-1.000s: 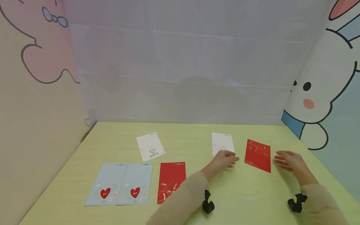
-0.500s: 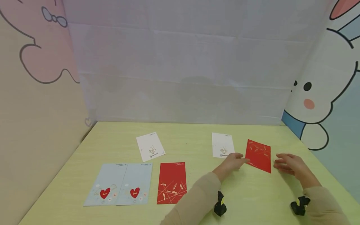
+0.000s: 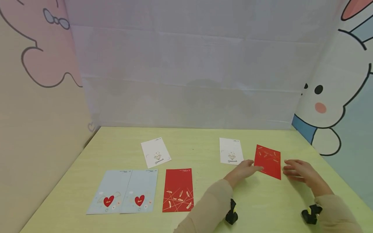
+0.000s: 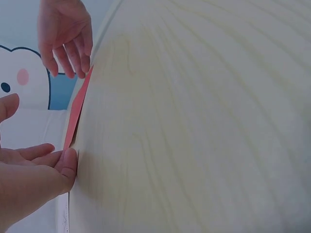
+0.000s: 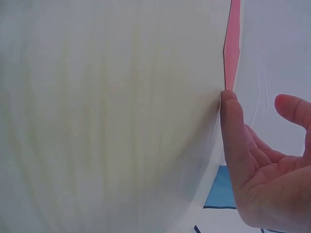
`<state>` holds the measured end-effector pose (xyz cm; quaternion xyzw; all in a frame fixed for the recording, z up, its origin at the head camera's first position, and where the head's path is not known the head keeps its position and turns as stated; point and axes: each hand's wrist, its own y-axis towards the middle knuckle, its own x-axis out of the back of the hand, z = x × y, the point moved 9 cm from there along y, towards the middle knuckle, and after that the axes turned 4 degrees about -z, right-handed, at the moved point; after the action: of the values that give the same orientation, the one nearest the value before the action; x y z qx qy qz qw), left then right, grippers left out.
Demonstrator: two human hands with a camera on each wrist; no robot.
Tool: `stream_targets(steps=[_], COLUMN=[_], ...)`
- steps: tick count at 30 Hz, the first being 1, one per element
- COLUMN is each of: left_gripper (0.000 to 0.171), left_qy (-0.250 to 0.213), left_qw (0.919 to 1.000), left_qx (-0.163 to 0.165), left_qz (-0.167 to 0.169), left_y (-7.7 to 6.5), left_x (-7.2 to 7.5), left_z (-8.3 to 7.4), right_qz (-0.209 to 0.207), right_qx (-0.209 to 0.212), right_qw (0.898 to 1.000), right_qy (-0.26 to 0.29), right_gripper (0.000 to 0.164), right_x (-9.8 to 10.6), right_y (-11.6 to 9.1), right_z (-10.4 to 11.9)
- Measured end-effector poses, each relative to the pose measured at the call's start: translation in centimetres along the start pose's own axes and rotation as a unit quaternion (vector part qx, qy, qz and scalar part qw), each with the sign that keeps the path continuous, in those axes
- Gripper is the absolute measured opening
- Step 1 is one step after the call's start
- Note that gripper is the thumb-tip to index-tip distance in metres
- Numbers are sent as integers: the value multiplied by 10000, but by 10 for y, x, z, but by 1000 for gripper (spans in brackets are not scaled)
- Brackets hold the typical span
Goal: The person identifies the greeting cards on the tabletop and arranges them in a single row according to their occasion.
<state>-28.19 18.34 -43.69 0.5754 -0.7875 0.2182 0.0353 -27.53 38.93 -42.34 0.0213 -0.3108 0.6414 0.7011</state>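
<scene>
A red card (image 3: 268, 159) with gold feather prints lies slanted on the table at the right, between the two hands. My left hand (image 3: 242, 171) is at its left edge, its fingertips overlapping the card's lower left corner; the left wrist view shows the fingers loosely extended, thumb apart. On the other side my right hand (image 3: 303, 174) stands with relaxed fingers just beside the card's right edge. From the right wrist camera the card (image 5: 232, 53) is a thin red sliver beyond the fingertips. Just behind the left hand lies a white card (image 3: 231, 150) with a gold diamond drawing.
Two light blue cards with red hearts (image 3: 108, 201) lie side by side at the left of the table (image 3: 73, 194). Next to them is another red card (image 3: 178, 184), and a second white diamond card (image 3: 155, 152) lies tilted behind. A pale wall (image 3: 186, 97) borders the back.
My left hand has moved right, from in front of the white diamond card to the red card's left edge, uncovering the white card's drawing. The right hand has stayed nearly in place.
</scene>
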Motion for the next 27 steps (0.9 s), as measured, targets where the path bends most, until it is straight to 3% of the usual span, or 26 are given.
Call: stream_targets(steps=[14,21,27], left_gripper=[45,44,38], left_qy=[-221,-290,-830], left_qw=[9990,9990,9965], left_qx=[-127,-48,4], left_qz=[377,333,37], left_y=[0,0,3], left_x=[-4,-4,0], left_z=[-4,-2,2], right_qz=[15,-5,159], right_qx=[-23,-28,33], right_qw=[9997,9998,9996], right_qy=[229,197,246], right_gripper=[75,74,73], right_x=[-2,-4,-9], right_y=[-3,-3,-5], right_z=[2,2,3])
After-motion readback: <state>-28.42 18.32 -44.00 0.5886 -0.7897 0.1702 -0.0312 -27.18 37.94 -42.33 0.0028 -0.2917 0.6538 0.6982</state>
